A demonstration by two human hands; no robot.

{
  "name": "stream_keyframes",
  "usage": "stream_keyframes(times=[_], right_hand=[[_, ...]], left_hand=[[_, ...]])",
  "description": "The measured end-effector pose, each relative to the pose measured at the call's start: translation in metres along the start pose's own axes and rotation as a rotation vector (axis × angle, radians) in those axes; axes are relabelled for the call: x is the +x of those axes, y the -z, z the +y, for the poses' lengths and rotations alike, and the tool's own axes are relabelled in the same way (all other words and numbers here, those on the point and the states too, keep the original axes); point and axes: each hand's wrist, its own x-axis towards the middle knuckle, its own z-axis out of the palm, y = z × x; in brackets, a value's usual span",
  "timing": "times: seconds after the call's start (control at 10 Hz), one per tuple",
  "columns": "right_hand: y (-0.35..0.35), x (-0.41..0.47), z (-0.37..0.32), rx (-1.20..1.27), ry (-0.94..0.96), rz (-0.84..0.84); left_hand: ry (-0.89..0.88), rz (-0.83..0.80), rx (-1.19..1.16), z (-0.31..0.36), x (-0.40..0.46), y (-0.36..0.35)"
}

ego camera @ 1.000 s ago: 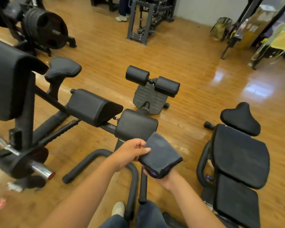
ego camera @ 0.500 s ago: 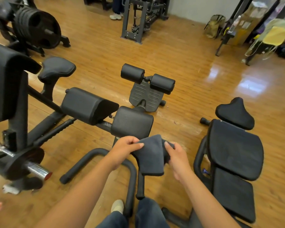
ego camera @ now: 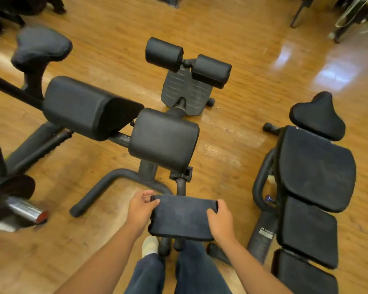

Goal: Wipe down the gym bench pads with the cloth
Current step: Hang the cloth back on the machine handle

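The dark cloth (ego camera: 184,217), folded, is held in the air in front of the person's legs, touching no pad. The left hand (ego camera: 141,209) pinches its left edge and the right hand (ego camera: 221,222) grips its right edge. The nearest pad (ego camera: 164,140) looks untouched, so I judge the wiping is not started.

Cloth (ego camera: 184,217): dark navy, plain. Bench pads (ego camera: 164,139) at 12 o'clock: matte black. Footplate (ego camera: 184,92): grey, ribbed. Floor (ego camera: 232,49): honey-orange wood grain. Trousers (ego camera: 149,274) dark blue; shoe (ego camera: 149,245) off-white.
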Motion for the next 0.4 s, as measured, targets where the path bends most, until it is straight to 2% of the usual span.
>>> stream_keyframes(times=[0.1,0.2,0.4], right_hand=[[-0.027,0.025,0.025,0.015,-0.107,-0.024],[-0.047,0.043,0.045,0.022,-0.156,-0.01],[-0.063,0.057,0.058,0.056,-0.127,-0.04]], left_hand=[[0.078,0.022,-0.03,-0.029,0.027,-0.005],[0.076,0.085,-0.024,-0.045,0.044,-0.011],[0.047,0.075,0.107,-0.054,0.062,-0.02]])
